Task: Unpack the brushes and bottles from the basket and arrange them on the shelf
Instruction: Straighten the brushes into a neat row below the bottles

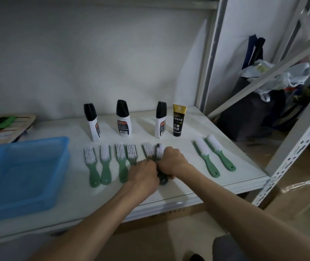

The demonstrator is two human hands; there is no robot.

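My hands meet over two green-handled brushes with white bristles at the middle of the white shelf board (197, 132). My left hand (144, 174) is curled over the handle of the left brush of the pair (148, 150), and my right hand (172, 161) is closed around the handle of the right brush of the pair (159, 150) — only the bristle heads show past my knuckles. Four more green brushes (105, 164) lie in a row to the left, handles toward me, and two longer green brushes (214, 155) lie angled to the right, well apart from my hands. Behind them stand three white bottles with black caps (123, 120) and a black-and-gold tube (178, 120). The blue plastic basket (43, 194) sits at the far left of the shelf.
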